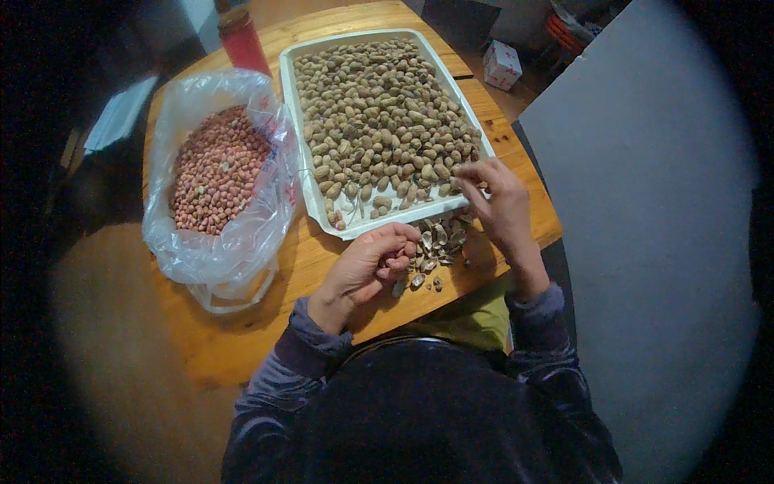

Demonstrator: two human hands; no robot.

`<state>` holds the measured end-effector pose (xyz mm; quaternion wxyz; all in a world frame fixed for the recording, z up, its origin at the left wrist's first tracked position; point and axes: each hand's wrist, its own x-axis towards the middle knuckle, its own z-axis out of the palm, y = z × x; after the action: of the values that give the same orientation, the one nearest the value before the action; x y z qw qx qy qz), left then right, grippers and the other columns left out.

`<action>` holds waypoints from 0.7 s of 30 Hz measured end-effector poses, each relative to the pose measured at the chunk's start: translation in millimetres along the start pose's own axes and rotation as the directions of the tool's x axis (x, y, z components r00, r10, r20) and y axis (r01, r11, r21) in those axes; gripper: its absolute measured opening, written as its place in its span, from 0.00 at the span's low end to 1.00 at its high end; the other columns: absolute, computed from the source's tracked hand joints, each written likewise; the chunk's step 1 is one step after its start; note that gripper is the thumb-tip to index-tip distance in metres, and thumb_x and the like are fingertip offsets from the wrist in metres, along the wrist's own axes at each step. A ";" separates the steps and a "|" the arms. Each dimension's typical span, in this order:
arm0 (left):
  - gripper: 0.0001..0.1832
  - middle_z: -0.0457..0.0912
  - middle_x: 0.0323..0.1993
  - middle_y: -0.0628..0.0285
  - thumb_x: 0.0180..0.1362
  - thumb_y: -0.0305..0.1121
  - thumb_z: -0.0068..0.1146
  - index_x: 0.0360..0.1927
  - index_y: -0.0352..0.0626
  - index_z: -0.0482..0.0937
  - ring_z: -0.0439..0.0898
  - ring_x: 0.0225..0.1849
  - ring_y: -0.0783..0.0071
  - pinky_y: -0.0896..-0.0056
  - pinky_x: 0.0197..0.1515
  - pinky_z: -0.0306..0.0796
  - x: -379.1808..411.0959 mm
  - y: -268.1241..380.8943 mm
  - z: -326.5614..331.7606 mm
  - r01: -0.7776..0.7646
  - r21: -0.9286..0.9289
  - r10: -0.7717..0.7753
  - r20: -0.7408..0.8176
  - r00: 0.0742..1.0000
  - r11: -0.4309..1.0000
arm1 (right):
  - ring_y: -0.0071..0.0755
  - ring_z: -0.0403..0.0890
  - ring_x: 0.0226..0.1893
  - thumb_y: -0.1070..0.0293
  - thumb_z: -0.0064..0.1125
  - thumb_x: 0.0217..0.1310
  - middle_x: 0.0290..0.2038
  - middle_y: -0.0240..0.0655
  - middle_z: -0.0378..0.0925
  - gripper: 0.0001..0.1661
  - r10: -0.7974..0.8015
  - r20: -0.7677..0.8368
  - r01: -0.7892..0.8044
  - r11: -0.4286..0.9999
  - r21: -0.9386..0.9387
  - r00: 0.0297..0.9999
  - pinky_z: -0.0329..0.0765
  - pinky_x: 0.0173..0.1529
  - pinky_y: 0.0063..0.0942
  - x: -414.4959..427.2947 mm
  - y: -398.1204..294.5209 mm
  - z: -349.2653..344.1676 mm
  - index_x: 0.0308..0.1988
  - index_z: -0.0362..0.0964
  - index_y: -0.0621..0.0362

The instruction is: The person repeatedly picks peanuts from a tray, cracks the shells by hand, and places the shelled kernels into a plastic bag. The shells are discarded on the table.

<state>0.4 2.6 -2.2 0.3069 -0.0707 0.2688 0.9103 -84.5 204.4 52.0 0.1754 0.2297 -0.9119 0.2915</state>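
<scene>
A white tray [289,78] of unshelled peanuts [375,115] lies on the wooden table. My right hand [499,196] is over the tray's near right corner, fingertips beside the peanuts; whether it holds one I cannot tell. Just below the tray's near edge, my left hand [375,260] has its fingers curled, and its palm is hidden, so its hold is unclear. Broken peanut shells [441,242] lie on the table between my two hands. To the left, a clear plastic bag [166,248] stands wide at the top, holding shelled reddish peanuts [221,175].
A red container with a brown lid [243,42] stands behind the bag. The wooden table [242,339] has its near edge against my lap. A large grey surface [653,242] is at the right, and a small white box with red markings [502,65] sits beyond the table.
</scene>
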 end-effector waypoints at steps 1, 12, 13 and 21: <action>0.08 0.74 0.28 0.66 0.61 0.31 0.45 0.39 0.38 0.72 0.67 0.21 0.88 0.92 0.15 0.53 0.0 2.5 2.1 0.001 -0.004 -0.001 -0.005 1.000 1.000 | 0.40 0.78 0.31 0.62 0.62 0.48 0.29 0.35 0.76 0.10 0.031 0.060 -0.028 0.999 -0.044 0.998 0.74 0.34 0.32 8.8 4.0 6.2 0.32 0.75 0.53; 0.09 0.68 0.25 0.67 0.62 0.35 0.46 0.34 0.40 0.70 0.63 0.19 0.89 0.93 0.14 0.50 -1.3 2.3 5.2 -0.022 -0.042 0.019 -0.076 0.997 0.999 | 0.34 0.79 0.32 0.59 0.62 0.49 0.30 0.35 0.77 0.13 0.135 0.219 -0.129 0.991 -0.039 0.966 0.73 0.34 0.30 21.4 0.8 44.5 0.32 0.75 0.56; 0.09 0.67 0.25 0.67 0.62 0.35 0.46 0.34 0.40 0.71 0.63 0.19 0.89 0.93 0.14 0.51 -2.0 3.0 7.7 -0.022 -0.030 0.019 -0.090 0.996 0.999 | 0.31 0.79 0.33 0.61 0.62 0.51 0.32 0.34 0.78 0.13 0.160 0.251 -0.204 0.966 0.160 0.955 0.73 0.34 0.28 18.5 6.7 41.0 0.34 0.74 0.57; 0.12 0.68 0.22 0.70 0.64 0.37 0.45 0.36 0.37 0.73 0.62 0.19 0.89 0.91 0.18 0.55 -0.6 -3.4 0.6 -0.057 0.025 0.057 -0.014 0.998 0.998 | 0.25 0.78 0.39 0.68 0.53 0.61 0.42 0.35 0.75 0.19 0.161 0.664 -0.671 -0.015 0.741 0.730 0.73 0.40 0.18 -9.6 -23.9 18.9 0.50 0.64 0.64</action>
<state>2.9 4.9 -3.0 0.2797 -0.0662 0.2840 0.9147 -67.6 178.5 43.9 -0.3005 0.0433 -0.5326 0.7901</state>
